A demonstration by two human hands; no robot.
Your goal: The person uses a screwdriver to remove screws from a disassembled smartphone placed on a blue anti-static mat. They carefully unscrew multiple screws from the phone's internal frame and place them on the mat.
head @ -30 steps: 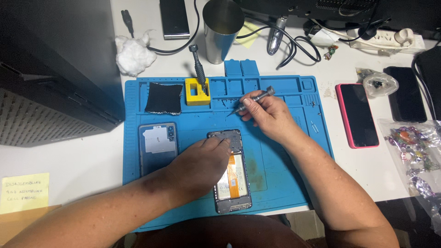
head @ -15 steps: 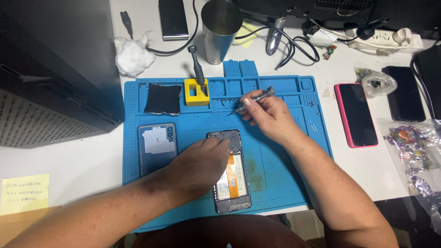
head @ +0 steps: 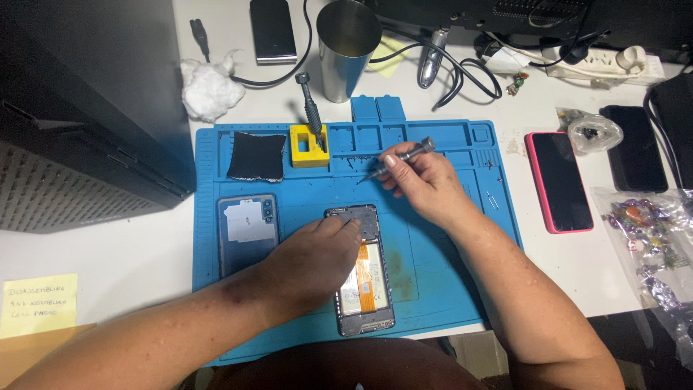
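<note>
Resting palm-down, the left hand lies over the opened phone, fingers pressed together with tips on its upper half, forearm coming in from lower left. Right hand is raised just above the mat, fingers pinching a small grey screwdriver tilted tip-down to the left, above the phone's top edge. The opened phone lies face-down mid-mat, battery and orange flex showing.

Counts: one detached back cover left of the phone, one yellow block holding a second screwdriver, one black cloth, one pink-cased phone, one black phone, one steel cup, one cotton wad.

Blue repair mat on a white desk; cables and a power strip at the back.
</note>
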